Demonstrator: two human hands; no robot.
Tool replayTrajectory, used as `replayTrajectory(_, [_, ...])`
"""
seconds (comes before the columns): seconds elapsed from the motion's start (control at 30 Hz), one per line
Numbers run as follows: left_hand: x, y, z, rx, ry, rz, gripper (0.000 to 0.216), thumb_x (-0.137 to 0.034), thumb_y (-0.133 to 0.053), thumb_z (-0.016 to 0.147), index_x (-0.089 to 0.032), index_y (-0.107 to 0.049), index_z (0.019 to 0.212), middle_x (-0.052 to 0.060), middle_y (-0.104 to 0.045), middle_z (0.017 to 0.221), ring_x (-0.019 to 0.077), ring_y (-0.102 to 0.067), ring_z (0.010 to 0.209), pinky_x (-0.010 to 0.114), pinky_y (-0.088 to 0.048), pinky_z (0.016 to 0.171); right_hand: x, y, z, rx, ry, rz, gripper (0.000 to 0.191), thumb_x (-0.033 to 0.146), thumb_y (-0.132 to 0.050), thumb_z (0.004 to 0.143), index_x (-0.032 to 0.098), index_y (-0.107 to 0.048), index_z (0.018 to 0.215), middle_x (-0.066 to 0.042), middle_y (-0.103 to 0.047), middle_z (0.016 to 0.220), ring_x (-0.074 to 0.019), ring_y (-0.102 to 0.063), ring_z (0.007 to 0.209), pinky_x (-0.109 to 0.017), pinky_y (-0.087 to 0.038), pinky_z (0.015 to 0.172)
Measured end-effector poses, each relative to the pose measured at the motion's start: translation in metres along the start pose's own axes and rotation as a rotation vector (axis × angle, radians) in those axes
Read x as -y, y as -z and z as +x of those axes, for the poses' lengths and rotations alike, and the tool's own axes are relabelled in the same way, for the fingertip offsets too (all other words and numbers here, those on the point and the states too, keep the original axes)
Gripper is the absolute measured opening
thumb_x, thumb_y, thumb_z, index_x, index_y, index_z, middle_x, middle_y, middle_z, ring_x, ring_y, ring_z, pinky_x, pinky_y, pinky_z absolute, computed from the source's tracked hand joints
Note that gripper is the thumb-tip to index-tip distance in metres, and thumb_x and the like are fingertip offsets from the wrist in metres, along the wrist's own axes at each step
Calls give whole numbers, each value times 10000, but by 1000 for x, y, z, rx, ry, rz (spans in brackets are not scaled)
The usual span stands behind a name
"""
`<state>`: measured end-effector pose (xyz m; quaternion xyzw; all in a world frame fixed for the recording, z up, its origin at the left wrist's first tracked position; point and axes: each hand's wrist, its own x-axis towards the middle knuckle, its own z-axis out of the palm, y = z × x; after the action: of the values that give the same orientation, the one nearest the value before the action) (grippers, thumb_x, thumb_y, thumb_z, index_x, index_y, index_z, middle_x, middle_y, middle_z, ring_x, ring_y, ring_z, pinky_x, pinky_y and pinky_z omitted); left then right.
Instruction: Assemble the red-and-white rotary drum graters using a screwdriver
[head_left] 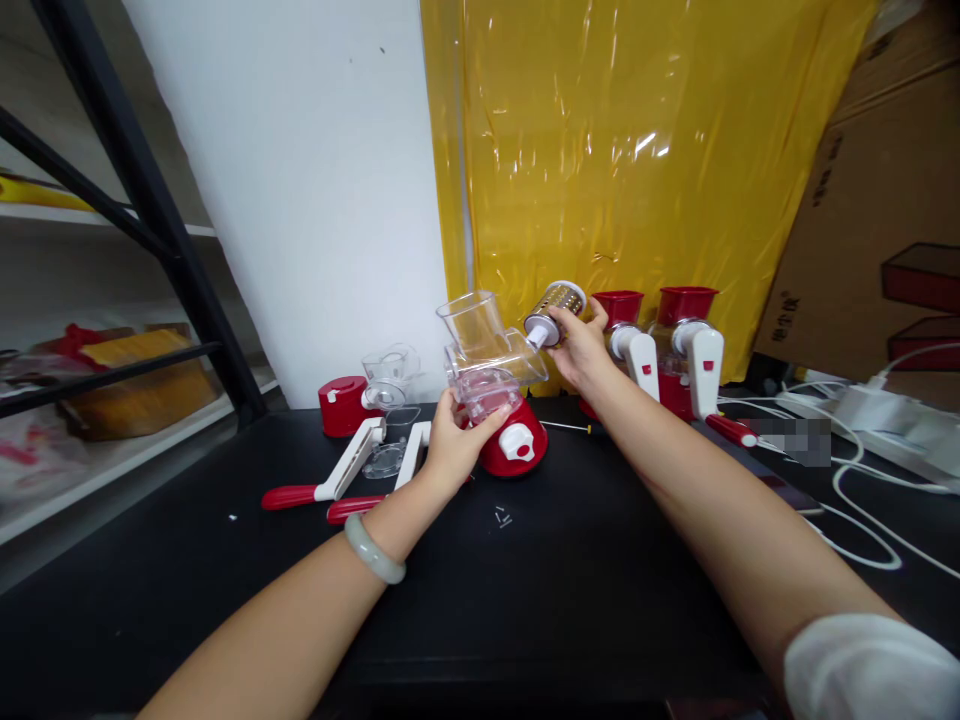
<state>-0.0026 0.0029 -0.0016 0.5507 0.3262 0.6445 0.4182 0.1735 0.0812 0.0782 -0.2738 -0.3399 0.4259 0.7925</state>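
Your left hand is closed round the grater toward the table's back, your right hand pinching the drum, stem end by the grater's side rim, handles near on your left, screws between grater and front edge.

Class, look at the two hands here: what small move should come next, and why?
Probably the right hand should ease the metal drum into the clear housing: the drum is outside it, its white stem points toward the housing's side opening, and the left hand steadies the housing above its red base.
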Motion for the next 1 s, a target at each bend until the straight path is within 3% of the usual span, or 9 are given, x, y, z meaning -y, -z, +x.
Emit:
replayTrajectory(0.2, [10, 1, 4, -37, 58, -99, 660, -287, -870, 625, -190, -541, 1190, 117, -660, 1208, 255, -645, 1110, 429, -488, 1010, -4, -1, -4, 76, 37, -27, 616, 282, -752, 640, 302, -353, 1110, 5, -588, 1125, -150, -653, 942, -289, -583, 708])
replayTrajectory(0.4, [12, 0, 4, -84, 103, -167, 668, -282, -873, 627, -201, -535, 1197, 118, -645, 1235, 258, -633, 1137, 418, -498, 999, -3, -3, -6, 136, -4, -66, 485, 364, -807, 645, 233, -454, 950, 6, -608, 922, -146, -637, 797, -271, -557, 618])
replayTrajectory(0.7, [13, 1, 3, -109, 119, -185, 643, -289, -861, 650, -201, -523, 1189, 115, -645, 1230, 251, -640, 1119, 411, -502, 990, 0, -2, -10, 290, -130, -215, 455, 526, -801, 647, 156, -584, 798, -19, -621, 732, -122, -591, 679, -267, -539, 628])
replayTrajectory(1.0, [10, -2, -2, -112, 139, -184, 666, -285, -871, 632, -206, -525, 1195, 111, -658, 1198, 255, -647, 1105, 424, -501, 994, 29, 9, -11, 585, -226, -821, 457, 595, -754, 690, 174, -686, 857, -87, -715, 850, -176, -656, 669, -289, -537, 571])
